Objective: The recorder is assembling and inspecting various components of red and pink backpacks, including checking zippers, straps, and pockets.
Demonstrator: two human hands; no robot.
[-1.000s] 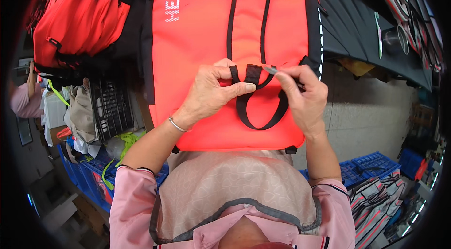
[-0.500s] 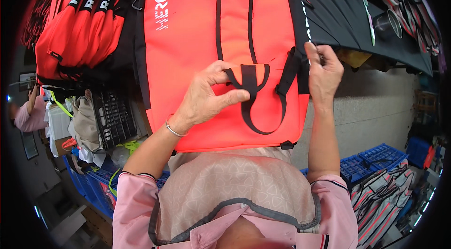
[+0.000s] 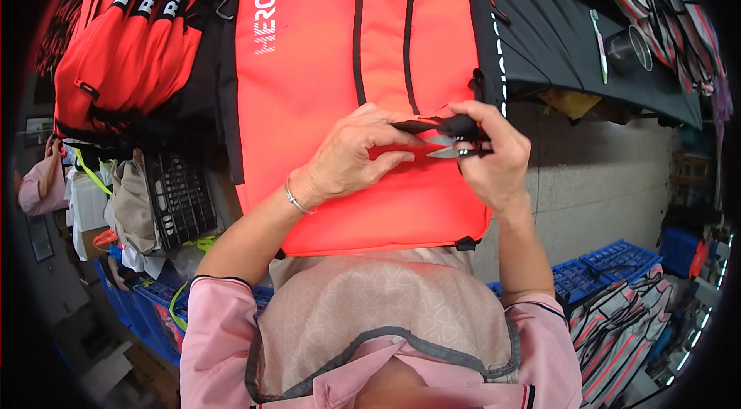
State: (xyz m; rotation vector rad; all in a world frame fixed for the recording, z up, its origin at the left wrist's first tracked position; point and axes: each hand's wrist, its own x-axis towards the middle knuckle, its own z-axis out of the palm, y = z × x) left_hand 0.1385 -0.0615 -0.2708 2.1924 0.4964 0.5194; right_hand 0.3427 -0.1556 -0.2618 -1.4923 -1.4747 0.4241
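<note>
A bright red-orange backpack (image 3: 309,46) with black trim lies in front of me, its shoulder strap (image 3: 384,31) facing up. My left hand (image 3: 351,150) pinches the black-edged end of that strap (image 3: 417,126) near the middle of the bag. From the right, my right hand (image 3: 498,158) grips small black-handled thread snips (image 3: 461,128). Their silver blades are parted and point left, close by the strap end and the left fingertips. Whether they touch any thread I cannot tell. The rest of the strap's webbing is mostly hidden by my hands.
Several red bags (image 3: 127,69) are stacked at the left, above a black crate (image 3: 181,197). A toothbrush (image 3: 600,46) and a cup (image 3: 629,48) stand on the black-covered table (image 3: 556,46). Blue crates (image 3: 617,261) sit at lower right. Another person's pink sleeve (image 3: 42,185) shows far left.
My right hand has come in from the bag's right edge to the strap end, with the snips now plainly visible. My left hand has shifted slightly right, and the hanging webbing loop is out of sight.
</note>
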